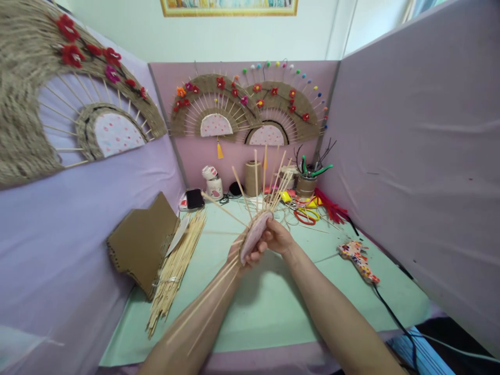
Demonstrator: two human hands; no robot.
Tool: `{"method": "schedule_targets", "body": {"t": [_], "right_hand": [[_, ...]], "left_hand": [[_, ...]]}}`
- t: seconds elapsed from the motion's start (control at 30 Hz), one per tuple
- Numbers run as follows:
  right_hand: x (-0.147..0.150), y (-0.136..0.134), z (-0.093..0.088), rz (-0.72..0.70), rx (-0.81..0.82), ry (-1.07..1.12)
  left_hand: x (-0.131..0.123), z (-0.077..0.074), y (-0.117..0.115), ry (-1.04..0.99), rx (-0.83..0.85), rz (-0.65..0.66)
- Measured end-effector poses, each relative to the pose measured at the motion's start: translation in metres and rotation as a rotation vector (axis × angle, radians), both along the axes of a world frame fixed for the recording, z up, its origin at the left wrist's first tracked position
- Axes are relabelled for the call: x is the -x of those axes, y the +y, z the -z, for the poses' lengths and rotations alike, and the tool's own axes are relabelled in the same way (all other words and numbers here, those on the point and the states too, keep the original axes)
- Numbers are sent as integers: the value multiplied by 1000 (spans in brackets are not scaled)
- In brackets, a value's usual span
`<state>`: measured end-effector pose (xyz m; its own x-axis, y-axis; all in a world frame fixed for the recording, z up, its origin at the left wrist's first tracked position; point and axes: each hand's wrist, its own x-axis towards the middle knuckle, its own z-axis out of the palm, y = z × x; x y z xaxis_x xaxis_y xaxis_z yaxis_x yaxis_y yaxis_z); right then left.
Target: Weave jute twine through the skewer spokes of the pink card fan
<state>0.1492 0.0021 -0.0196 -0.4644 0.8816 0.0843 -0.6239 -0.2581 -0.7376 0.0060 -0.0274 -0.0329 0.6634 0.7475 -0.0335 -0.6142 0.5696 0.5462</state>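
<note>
Above the middle of the table, both hands hold a half-made fan [254,238]. Its base is a pale pink half-disc with a twine-coloured curved rim, and thin wooden sticks radiate from it. My left hand [236,251] wraps the lower left part from behind, its fingertips showing past the straight edge. My right hand [278,237] pinches the upper right end of the base between thumb and fingers. Several sticks point up and away, while others slant down over my left forearm. Part of the left hand is hidden behind the base.
At left lie a bundle of sticks [177,265] and brown cardboard [142,242]. A patterned glue gun [358,260] with a black cord rests at right. Behind are scissors [307,215], a twine spool [253,178] and red pipe cleaners [331,205]. Finished fans [216,101] hang on the panels.
</note>
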Motion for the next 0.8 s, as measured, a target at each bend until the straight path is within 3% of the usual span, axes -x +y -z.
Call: {"method": "schedule_targets", "body": {"t": [0.1, 0.2, 0.3, 0.4, 0.47, 0.6, 0.8], "right_hand": [[3, 7, -2, 194, 101, 101], [3, 16, -5, 420, 174, 241], [3, 21, -5, 556, 200, 291], [8, 18, -6, 666, 170, 268], [14, 13, -8, 703, 130, 233], [22, 1, -13, 722, 65, 99], [15, -18, 1, 748, -91, -325]], "left_hand": [[0, -6, 2, -46, 111, 15], [-3, -8, 7, 38, 113, -229], [-13, -9, 11, 246, -10, -543], [-27, -16, 16, 392, -147, -699], [-37, -22, 21, 397, -202, -689], [-49, -28, 35, 210, -138, -669], [-26, -24, 52, -86, -141, -594]]}}
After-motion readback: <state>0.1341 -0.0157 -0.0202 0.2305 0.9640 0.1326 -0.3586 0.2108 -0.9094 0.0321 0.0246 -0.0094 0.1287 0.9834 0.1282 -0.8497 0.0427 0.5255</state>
